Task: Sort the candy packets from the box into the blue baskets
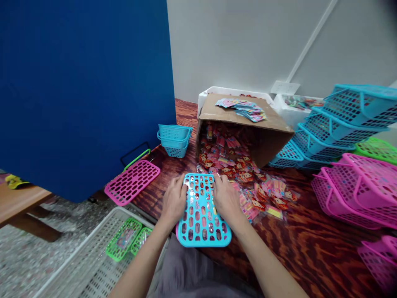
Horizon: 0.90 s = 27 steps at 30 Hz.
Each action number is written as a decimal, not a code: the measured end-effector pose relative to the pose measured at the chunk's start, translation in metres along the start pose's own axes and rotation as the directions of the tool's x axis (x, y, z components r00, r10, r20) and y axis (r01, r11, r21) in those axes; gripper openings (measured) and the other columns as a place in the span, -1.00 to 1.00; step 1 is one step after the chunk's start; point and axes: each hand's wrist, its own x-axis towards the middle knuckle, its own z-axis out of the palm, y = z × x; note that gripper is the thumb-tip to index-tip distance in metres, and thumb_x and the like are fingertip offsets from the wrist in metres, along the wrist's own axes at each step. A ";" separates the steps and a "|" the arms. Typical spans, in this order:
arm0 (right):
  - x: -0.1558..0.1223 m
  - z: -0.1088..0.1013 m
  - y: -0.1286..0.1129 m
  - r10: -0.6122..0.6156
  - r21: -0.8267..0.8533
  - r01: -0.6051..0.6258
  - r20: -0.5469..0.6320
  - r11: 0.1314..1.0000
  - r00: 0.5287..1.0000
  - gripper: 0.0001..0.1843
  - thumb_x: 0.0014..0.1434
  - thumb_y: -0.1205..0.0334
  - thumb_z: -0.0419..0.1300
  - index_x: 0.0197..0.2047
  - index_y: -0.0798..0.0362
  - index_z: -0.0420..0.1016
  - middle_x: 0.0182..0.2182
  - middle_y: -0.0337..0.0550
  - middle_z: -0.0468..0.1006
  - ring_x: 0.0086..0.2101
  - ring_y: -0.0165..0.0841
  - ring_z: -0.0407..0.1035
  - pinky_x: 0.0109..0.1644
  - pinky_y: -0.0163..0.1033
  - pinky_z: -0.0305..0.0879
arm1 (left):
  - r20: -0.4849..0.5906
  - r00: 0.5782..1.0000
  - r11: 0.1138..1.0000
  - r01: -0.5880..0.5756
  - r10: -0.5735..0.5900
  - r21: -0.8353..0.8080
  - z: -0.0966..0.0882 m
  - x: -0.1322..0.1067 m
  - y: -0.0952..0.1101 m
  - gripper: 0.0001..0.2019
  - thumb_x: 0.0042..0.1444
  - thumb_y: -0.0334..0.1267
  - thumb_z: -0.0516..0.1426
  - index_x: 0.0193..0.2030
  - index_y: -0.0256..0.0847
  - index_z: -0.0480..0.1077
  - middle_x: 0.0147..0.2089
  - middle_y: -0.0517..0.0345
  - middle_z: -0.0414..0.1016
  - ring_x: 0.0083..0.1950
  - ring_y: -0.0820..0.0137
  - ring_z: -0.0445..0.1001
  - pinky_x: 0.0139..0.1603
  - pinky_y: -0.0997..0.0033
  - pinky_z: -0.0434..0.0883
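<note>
A light-blue plastic lid with rows of oval holes is held between my two hands near the table's front edge. On its left side edge my left hand is closed, thumb on top and fingers curled beneath. The right side edge is gripped by my right hand in the same way. A pink edge peeks out under the lid at lower left, and packaged things show through the holes; what lies below is mostly hidden. Just beyond my right hand are several small bagged toy packs with red-haired figures.
A cardboard box on its side spills more packs, with cards on top. Blue baskets and pink baskets are stacked at right. Smaller blue baskets and a pink lid lie left. Below stands a white crate.
</note>
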 end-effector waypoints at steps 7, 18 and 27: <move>0.001 -0.003 -0.004 0.022 0.043 -0.023 0.024 0.999 0.999 -0.63 0.38 0.38 -0.16 0.14 0.09 0.31 -0.02 0.03 0.42 -0.15 -0.20 0.46 -0.22 -0.19 0.29 | 0.011 0.998 0.994 -0.060 0.059 0.093 -0.004 0.012 0.002 -0.60 0.28 -0.28 -0.11 0.15 -0.28 0.37 -0.03 -0.09 0.44 0.04 0.11 0.42 0.10 0.07 0.34; 0.000 0.019 0.011 0.008 0.556 -0.008 0.003 0.831 1.000 -0.48 0.39 0.21 -0.17 0.36 0.06 0.19 0.31 0.03 0.28 0.20 -0.15 0.29 0.21 -0.03 0.26 | -0.055 0.997 0.996 -0.057 0.053 -0.063 0.003 0.011 -0.009 -0.69 0.34 -0.16 -0.05 0.06 -0.17 0.41 0.03 0.03 0.51 0.09 0.22 0.46 0.13 0.19 0.34; 0.004 0.032 0.022 0.078 0.813 -0.103 0.072 0.573 0.994 -0.46 0.34 0.09 -0.06 0.35 -0.03 0.26 0.31 -0.15 0.32 0.28 -0.31 0.20 0.34 -0.11 0.10 | -0.024 0.962 0.962 -0.271 0.271 0.013 -0.003 0.015 -0.007 -0.63 0.30 -0.34 -0.06 0.14 -0.13 0.43 0.27 -0.01 0.30 0.32 0.24 0.25 0.33 0.14 0.22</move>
